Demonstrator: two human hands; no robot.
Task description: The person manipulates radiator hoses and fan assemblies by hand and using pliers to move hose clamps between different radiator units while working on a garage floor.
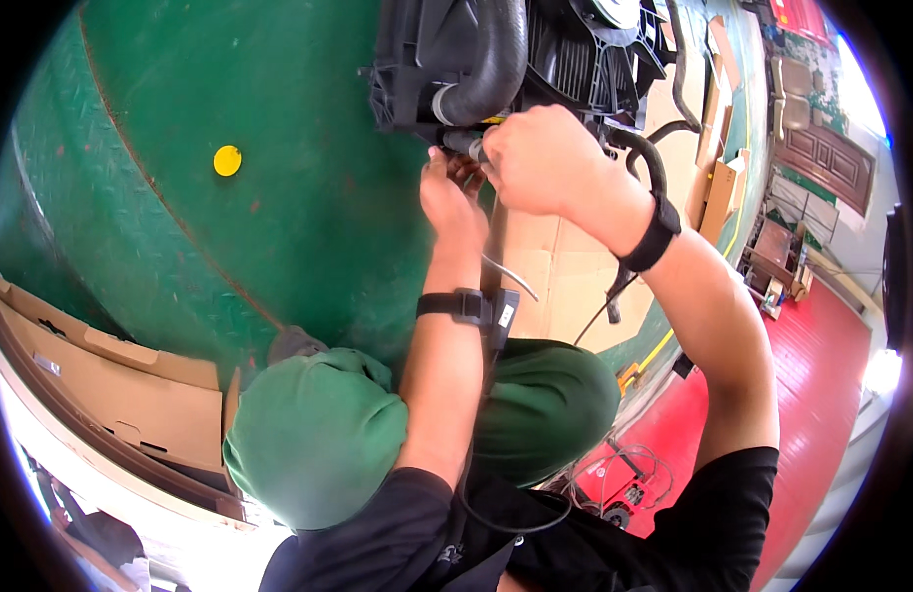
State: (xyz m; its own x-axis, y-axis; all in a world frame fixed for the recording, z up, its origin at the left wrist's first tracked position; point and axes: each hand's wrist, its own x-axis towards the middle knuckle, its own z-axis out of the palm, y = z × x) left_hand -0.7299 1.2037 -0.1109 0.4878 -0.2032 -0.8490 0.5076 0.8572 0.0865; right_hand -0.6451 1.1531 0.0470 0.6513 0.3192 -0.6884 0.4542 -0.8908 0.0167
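Observation:
A black radiator and fan assembly (584, 59) lies ahead of me, with a thick black hose (501, 59) curving down to a metal clamp at its left side. Just below that joint, a short grey cylindrical piece (462, 144) sits between my hands. My right hand (547, 163) is closed in a fist against its right end; what the fist holds is hidden. From below, my left hand (454, 202) reaches up with curled fingers and thumb at the same spot, its grip partly hidden. A thin pale tube (512, 276) hangs under the hands.
Flattened cardboard (550, 271) lies beneath the assembly on a green floor (308, 197). Farther left are a round yellow disc (227, 161) and a long cardboard box (121, 390). Black hoses (654, 163) trail off right. A red wheeled machine (606, 481) stands behind; another person (96, 538) is at lower left.

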